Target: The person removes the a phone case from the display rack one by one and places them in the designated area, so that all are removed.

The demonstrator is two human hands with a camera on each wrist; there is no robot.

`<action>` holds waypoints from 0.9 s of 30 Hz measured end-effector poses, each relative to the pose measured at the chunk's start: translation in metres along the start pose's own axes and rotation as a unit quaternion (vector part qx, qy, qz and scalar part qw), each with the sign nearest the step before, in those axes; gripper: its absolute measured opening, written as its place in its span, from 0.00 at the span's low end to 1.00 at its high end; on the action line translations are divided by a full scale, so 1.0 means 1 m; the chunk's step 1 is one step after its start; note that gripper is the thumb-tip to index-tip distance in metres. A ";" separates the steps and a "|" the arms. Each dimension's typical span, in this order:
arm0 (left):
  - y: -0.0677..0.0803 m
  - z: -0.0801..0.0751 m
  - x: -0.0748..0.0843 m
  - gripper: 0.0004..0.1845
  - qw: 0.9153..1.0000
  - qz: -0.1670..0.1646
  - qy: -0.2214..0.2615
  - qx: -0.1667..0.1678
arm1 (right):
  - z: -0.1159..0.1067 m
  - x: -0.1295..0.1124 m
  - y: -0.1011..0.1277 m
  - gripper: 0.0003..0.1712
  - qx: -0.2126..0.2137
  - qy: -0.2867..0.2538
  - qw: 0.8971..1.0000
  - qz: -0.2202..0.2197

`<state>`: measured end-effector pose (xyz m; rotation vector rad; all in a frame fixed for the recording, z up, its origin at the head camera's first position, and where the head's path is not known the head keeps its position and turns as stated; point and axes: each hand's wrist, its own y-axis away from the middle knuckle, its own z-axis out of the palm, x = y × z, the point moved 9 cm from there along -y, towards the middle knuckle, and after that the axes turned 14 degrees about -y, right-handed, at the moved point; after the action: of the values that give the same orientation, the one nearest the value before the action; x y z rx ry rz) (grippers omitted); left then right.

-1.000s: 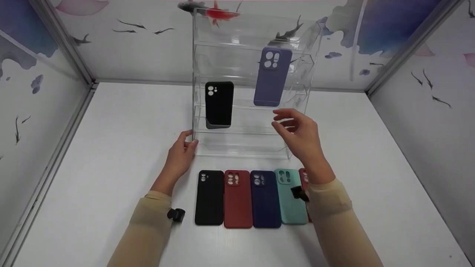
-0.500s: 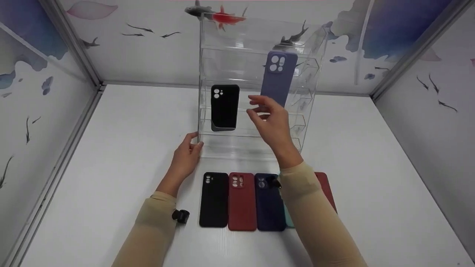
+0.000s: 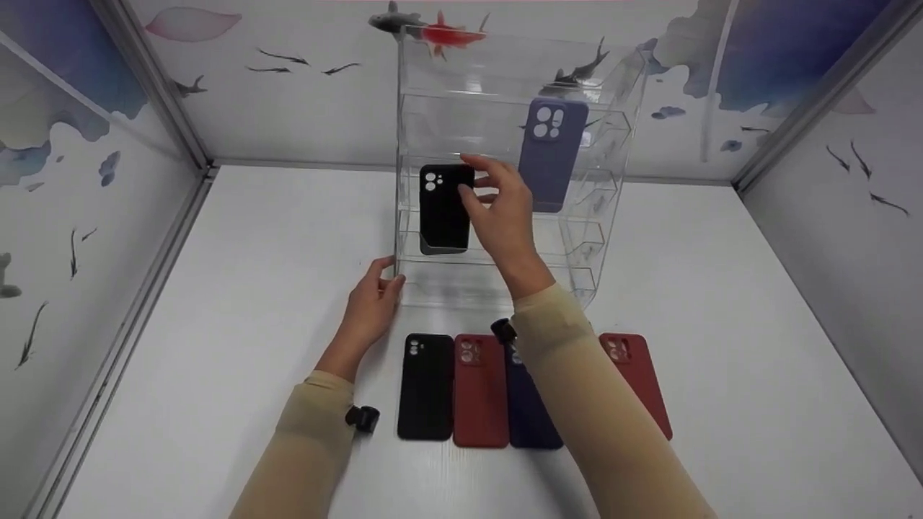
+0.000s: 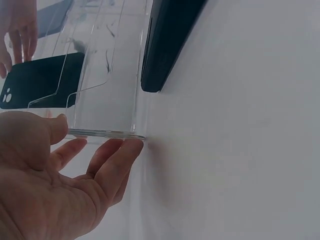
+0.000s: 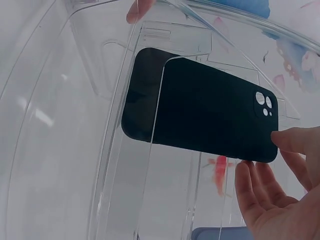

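A clear acrylic shelf rack (image 3: 505,72) stands on the white table. A black phone case (image 3: 441,216) leans on a middle shelf at the left, and a purple case (image 3: 549,155) leans one shelf higher at the right. My right hand (image 3: 472,176) reaches into the rack, with a fingertip at the black case's (image 5: 210,115) camera corner and its other fingers loosely spread beneath. My left hand (image 3: 386,277) rests against the rack's lower left corner (image 4: 110,132), with its thumb and straight fingers touching the edge.
A row of cases lies in front of the rack: black (image 3: 427,386), red (image 3: 479,393), navy (image 3: 526,411) and dark red (image 3: 638,375). My right forearm covers part of the row. Painted panel walls close in the table on three sides.
My right hand has moved left and up from the rack's lower right to the black case's top corner. The left hand has stayed on the rack's corner.
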<state>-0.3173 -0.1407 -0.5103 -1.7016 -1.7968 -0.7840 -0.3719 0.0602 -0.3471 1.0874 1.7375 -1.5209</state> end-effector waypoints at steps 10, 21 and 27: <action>0.000 0.000 0.001 0.26 1.000 -0.002 -0.006 -0.005 | -0.004 0.002 0.000 0.17 0.002 0.011 1.000 -0.023; 0.001 0.000 -0.001 0.26 1.000 0.003 -0.001 0.001 | -0.013 0.001 0.004 0.16 0.010 -0.005 0.999 -0.037; 0.000 0.000 0.001 0.26 1.000 0.005 0.003 0.004 | -0.022 0.000 0.007 0.16 0.018 -0.022 0.999 -0.044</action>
<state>-0.3174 -0.1400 -0.5093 -1.7009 -1.7835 -0.7743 -0.3636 0.0818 -0.3465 0.9996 1.7538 -1.6233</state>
